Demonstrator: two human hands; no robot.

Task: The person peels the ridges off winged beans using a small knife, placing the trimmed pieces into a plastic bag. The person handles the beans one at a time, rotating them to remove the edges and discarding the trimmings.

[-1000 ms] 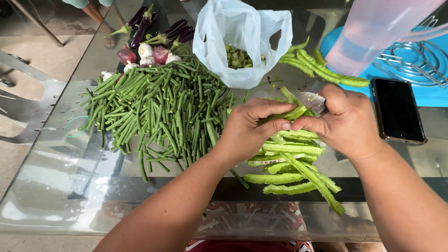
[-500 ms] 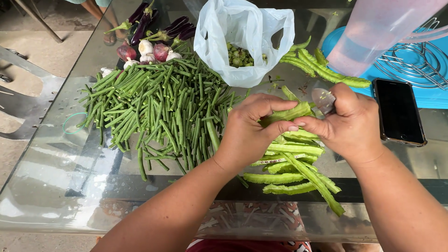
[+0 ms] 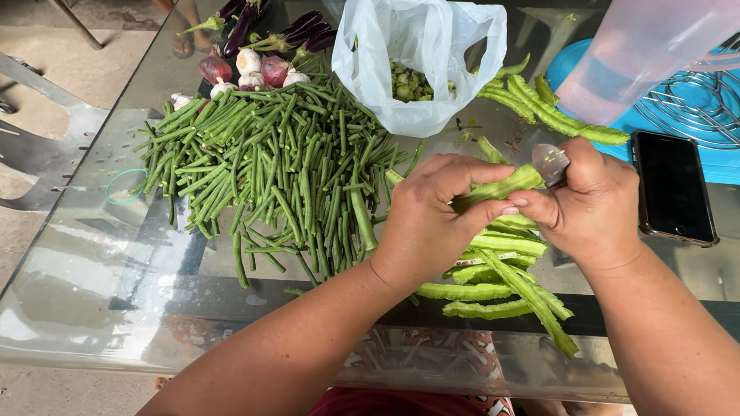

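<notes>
My left hand (image 3: 428, 219) grips a green winged bean (image 3: 501, 186) held over the glass table (image 3: 92, 308). My right hand (image 3: 590, 208) holds a small knife, its blade (image 3: 550, 163) resting against the end of that bean. Under both hands lies a pile of winged beans (image 3: 497, 270). A big heap of long green beans (image 3: 270, 162) covers the table to the left. A white plastic bag (image 3: 420, 54) with cut green pieces (image 3: 408, 81) inside stands open behind my hands.
More winged beans (image 3: 555, 112) lie at the back right beside a translucent jug (image 3: 647, 46) on a blue tray (image 3: 694, 115). A black phone (image 3: 673, 196) lies right of my right hand. Aubergines (image 3: 301, 31), onions and garlic (image 3: 250, 69) sit at the back left. A green rubber band (image 3: 126, 186) lies near the left edge.
Both hands have shifted slightly up and turned the winged bean, with the knife blade staying at its end. Nothing else has moved.
</notes>
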